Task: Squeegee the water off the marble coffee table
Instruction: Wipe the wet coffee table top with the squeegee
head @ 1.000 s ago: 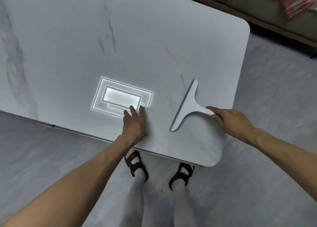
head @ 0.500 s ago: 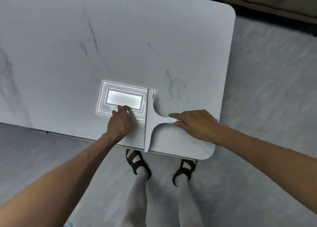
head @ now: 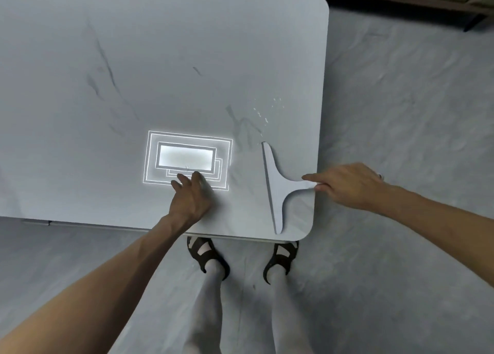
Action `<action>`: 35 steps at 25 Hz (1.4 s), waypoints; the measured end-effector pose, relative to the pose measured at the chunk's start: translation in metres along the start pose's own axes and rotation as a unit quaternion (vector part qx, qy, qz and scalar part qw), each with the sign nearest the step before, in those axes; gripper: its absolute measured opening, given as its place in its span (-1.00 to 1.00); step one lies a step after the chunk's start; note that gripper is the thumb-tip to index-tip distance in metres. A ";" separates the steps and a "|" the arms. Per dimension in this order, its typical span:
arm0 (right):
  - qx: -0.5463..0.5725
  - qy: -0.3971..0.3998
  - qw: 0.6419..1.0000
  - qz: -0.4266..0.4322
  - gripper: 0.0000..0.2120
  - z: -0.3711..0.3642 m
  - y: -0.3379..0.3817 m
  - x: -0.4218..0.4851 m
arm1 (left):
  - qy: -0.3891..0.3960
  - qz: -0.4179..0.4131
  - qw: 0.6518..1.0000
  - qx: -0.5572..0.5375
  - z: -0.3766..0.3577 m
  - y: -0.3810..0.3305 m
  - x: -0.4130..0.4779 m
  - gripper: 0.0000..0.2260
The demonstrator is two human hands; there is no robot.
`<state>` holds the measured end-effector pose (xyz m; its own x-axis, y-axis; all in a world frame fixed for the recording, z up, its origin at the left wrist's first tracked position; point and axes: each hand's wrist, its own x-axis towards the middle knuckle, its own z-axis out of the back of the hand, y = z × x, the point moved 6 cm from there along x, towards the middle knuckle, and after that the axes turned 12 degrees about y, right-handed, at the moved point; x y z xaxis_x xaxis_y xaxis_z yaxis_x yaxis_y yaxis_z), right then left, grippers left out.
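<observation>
Gripping the squeegee (head: 278, 188) by its handle, your right hand (head: 350, 186) sits at the right edge of the table (head: 133, 59). Its index finger is stretched along the top of the handle, and the thumb and other fingers are curled round it. The blade lies on the marble just left of that hand. It runs from near the table's front edge away from you, with its long edge facing your left hand (head: 191, 197). That hand rests palm down on the table, fingers straight and close together, well apart from the blade. Its fingertips (head: 198, 176) reach into the near side of a bright rectangular glare (head: 187, 156) on the marble. Small water droplets (head: 264, 113) glint on the table just beyond the far tip of the blade, ahead and left of your right hand. Nearer to you than both hands, past the table's front edge, your feet in dark sandals (head: 205, 254) stand on the grey floor (head: 401, 139).
</observation>
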<state>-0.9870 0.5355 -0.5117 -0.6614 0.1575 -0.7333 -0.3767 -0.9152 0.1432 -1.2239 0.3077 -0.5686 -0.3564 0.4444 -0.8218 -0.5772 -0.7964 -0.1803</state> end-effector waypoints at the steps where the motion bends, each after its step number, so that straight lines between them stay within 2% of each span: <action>1: -0.007 -0.003 1.000 -0.005 -0.65 0.006 -0.011 -0.009 | -0.002 -0.007 0.999 0.032 -0.001 -0.001 0.000 -0.55; 2: -0.012 -0.005 1.000 0.003 -0.66 0.011 -0.016 -0.015 | -0.005 -0.017 0.996 0.082 -0.001 -0.003 0.000 -0.55; 4: -0.024 0.013 0.999 0.047 -0.67 0.013 -0.004 -0.017 | -0.028 -0.005 0.996 0.084 0.005 -0.004 -0.006 -0.52; 8: -0.068 0.111 0.980 0.147 -0.73 -0.010 0.061 -0.001 | -0.071 -0.034 0.996 -0.032 -0.004 -0.024 -0.012 -0.50; 10: -0.109 0.109 0.973 0.172 -0.76 -0.016 0.067 0.006 | -0.067 -0.045 0.994 -0.075 -0.015 -0.040 -0.006 -0.51; 15: -0.096 0.090 0.986 0.103 -0.76 0.009 -0.015 0.005 | -0.023 -0.012 0.997 -0.069 -0.030 -0.058 0.006 -0.50; 18: -0.106 0.085 0.989 0.052 -0.79 0.030 -0.059 -0.003 | -0.042 -0.014 0.996 -0.074 -0.022 -0.057 0.002 -0.55; 20: -0.130 0.069 0.988 0.050 -0.81 0.041 -0.064 -0.005 | -0.074 -0.008 0.994 -0.080 -0.012 -0.050 -0.004 -0.61; 24: -0.115 0.057 0.985 0.119 -0.77 0.050 -0.005 0.008 | -0.145 0.053 0.978 -0.140 0.014 -0.012 -0.014 -0.73; 27: -0.066 0.067 0.980 0.175 -0.68 0.049 0.072 0.044 | -0.174 0.096 0.956 -0.215 0.028 0.026 -0.017 -0.70; 30: -0.026 0.084 0.977 0.193 -0.65 0.051 0.129 0.089 | -0.192 0.117 0.947 -0.231 0.038 0.055 -0.013 -0.63; 32: -0.034 0.071 0.979 0.190 -0.65 0.057 0.140 0.111 | -0.184 0.112 0.951 -0.221 0.041 0.062 -0.007 -0.58; 35: -0.018 0.040 0.987 0.157 -0.65 0.073 0.114 0.123 | -0.155 0.068 0.966 -0.198 0.042 0.049 0.005 -0.59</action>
<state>-1.1583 0.4773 -0.5370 -0.6884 -0.1633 -0.7067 -0.1375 -0.9273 0.3483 -1.2847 0.2884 -0.5590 -0.6471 0.3763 -0.6630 -0.2052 -0.9236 -0.3240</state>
